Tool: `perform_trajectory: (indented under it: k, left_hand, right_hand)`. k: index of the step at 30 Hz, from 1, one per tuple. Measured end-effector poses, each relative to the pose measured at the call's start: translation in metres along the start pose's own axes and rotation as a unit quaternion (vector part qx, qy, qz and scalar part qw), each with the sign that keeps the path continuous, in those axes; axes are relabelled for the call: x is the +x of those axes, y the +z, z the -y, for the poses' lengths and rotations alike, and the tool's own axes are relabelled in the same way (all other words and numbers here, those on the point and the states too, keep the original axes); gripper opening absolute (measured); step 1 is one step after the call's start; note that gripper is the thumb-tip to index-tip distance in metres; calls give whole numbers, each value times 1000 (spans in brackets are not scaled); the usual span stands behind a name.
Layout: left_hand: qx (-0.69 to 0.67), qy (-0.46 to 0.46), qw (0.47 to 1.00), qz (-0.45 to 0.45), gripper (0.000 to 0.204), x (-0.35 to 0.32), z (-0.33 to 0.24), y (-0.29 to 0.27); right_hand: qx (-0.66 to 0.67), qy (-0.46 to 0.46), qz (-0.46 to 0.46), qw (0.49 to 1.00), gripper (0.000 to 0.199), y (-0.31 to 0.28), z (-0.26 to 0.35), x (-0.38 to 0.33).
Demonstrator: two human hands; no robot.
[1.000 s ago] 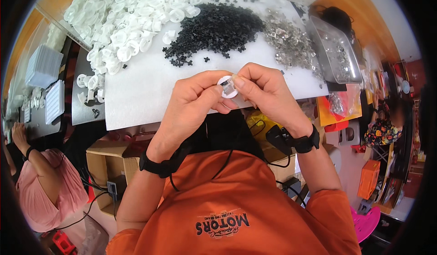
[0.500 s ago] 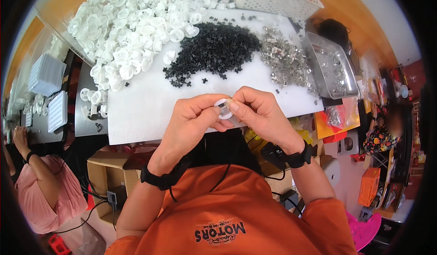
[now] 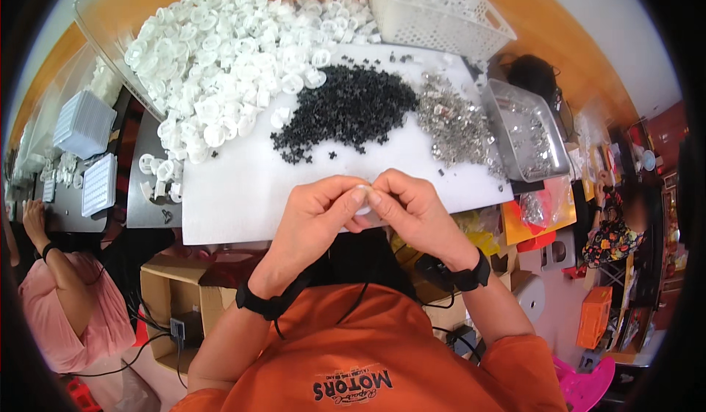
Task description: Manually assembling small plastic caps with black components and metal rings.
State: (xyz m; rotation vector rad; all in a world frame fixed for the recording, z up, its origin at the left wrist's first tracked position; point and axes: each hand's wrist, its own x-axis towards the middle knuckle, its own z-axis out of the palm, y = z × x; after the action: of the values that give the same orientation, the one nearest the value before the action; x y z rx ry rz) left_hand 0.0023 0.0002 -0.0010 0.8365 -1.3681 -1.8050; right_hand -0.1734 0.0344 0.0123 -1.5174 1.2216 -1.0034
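My left hand (image 3: 316, 210) and my right hand (image 3: 410, 208) meet over the near edge of a white board (image 3: 228, 206). Both are closed on one small round white plastic part (image 3: 363, 210). My thumbs press side by side on its top, and the fingers hide most of it. Beyond my hands lies a heap of small black cross-shaped pieces (image 3: 353, 107). A scatter of small shiny metal pieces (image 3: 452, 129) lies to its right. At the far left rises a large pile of white plastic parts (image 3: 213, 59) like the one I hold.
A clear plastic bin (image 3: 562, 163) with metal bits stands at the board's right, and a white perforated basket (image 3: 448, 26) at the back. Stacked white trays (image 3: 84, 125) stand at the left, near a person in a pink top (image 3: 70, 305). Another person (image 3: 614, 239) is far right.
My thumbs have come together over the white part, covering the metal and dark piece that showed in it before. The table and heaps sit slightly lower in view.
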Motion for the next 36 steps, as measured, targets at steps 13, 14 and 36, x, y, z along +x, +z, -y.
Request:
perform_trajectory:
  k: [13, 14, 36]
  left_hand:
    - [-8, 16, 1000, -4, 23, -1, 4, 1]
    - [-29, 26, 999, 2, 25, -1, 5, 1]
    - [127, 37, 991, 20, 28, -1, 2, -1]
  right_hand:
    - [-83, 63, 107, 989, 21, -16, 24, 15]
    - [-84, 64, 109, 988, 21, -18, 27, 18]
    - [-308, 5, 101, 946, 27, -58, 77, 158]
